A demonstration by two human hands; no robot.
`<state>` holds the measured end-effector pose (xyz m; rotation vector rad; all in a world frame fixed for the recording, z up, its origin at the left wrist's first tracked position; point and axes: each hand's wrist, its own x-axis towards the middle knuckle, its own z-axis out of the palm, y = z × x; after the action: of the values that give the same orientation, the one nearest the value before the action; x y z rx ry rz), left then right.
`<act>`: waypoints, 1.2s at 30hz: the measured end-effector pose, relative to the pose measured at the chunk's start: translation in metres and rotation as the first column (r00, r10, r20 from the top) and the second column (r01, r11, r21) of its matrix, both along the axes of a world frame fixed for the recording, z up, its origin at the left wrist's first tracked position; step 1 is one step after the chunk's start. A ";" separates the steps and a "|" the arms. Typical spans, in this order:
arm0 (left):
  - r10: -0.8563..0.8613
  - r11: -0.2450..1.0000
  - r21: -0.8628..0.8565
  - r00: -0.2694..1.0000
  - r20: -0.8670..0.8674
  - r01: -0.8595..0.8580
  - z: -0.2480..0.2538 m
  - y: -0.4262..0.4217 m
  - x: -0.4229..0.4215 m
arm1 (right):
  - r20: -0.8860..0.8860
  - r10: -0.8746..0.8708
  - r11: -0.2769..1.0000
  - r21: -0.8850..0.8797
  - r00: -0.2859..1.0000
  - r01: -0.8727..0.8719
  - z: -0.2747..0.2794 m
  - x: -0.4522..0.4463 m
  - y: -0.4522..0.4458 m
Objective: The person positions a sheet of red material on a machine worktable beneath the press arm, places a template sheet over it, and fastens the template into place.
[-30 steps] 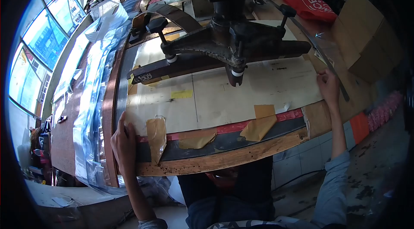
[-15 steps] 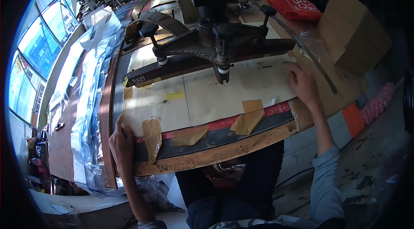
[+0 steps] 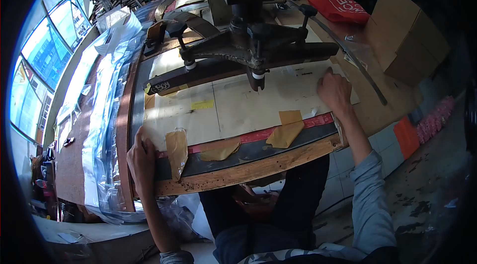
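Observation:
A pale cream sheet (image 3: 258,105) lies on the dark board of the bench, with a thin line drawn across it and a small yellow label (image 3: 202,105). At its left front corner my left hand (image 3: 141,159) is closed, fingers curled at the sheet's edge. My right hand (image 3: 335,91) rests on the sheet near its right end, fingers bent and index finger stretched forward; nothing shows in it. Brown tape pieces (image 3: 177,152) and a red strip (image 3: 256,136) run along the sheet's front edge. Above the sheet hangs a dark metal bar (image 3: 213,72) on a clamp frame (image 3: 243,50).
A wooden rail (image 3: 248,170) edges the bench in front of my legs. Clear plastic film (image 3: 107,130) covers the left side. On the right are a curved dark strip (image 3: 365,77), a red bag (image 3: 340,9) and a cardboard box (image 3: 405,35).
My right hand has moved left and inward over the sheet, so the sheet's right end now shows beyond it. My left hand stays at the left corner. The view has shifted slightly.

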<state>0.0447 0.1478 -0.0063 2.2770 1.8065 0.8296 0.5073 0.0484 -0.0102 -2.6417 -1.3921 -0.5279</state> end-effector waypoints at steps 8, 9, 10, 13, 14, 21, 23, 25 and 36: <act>-0.020 0.999 0.025 1.000 -0.011 0.020 0.000 0.000 -0.001 | -0.014 0.470 0.883 0.005 0.882 -0.470 0.017 -0.011 -0.001; -0.021 0.999 0.025 1.000 -0.015 0.021 0.000 -0.001 0.000 | -0.022 0.425 0.903 -0.055 0.905 -0.425 0.022 -0.016 0.001; -0.022 0.999 0.025 1.000 -0.021 0.023 0.000 -0.001 0.000 | -0.028 0.377 0.919 -0.115 0.926 -0.378 0.024 -0.019 0.003; -0.005 1.000 0.022 1.000 -0.016 0.005 -0.003 0.002 -0.002 | 0.069 0.303 0.953 -0.022 0.950 -0.302 0.016 -0.021 0.007; -0.003 1.000 0.015 1.000 -0.006 0.003 -0.002 0.001 -0.002 | 0.060 0.248 0.968 0.016 0.967 -0.250 0.011 -0.018 0.007; 0.004 1.000 0.021 1.000 -0.031 -0.003 -0.001 -0.001 0.000 | 0.016 0.141 0.987 0.079 0.990 -0.142 0.003 -0.004 -0.004; 0.004 1.000 0.007 1.000 -0.023 -0.004 0.000 -0.001 0.000 | 0.010 0.253 0.965 0.061 0.967 -0.254 0.007 -0.006 -0.004; 0.004 1.000 -0.019 1.000 0.006 -0.004 -0.001 0.000 -0.001 | 0.015 0.347 0.936 0.062 0.938 -0.347 0.012 -0.011 -0.003; 0.008 1.000 0.008 1.000 -0.009 -0.008 -0.001 -0.001 0.000 | 0.015 0.301 0.946 -0.134 0.953 -0.297 0.020 -0.008 0.006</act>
<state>0.0445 0.1471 -0.0073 2.2836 1.8211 0.8309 0.4990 0.0546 0.0096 -2.4539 -1.8547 -0.4620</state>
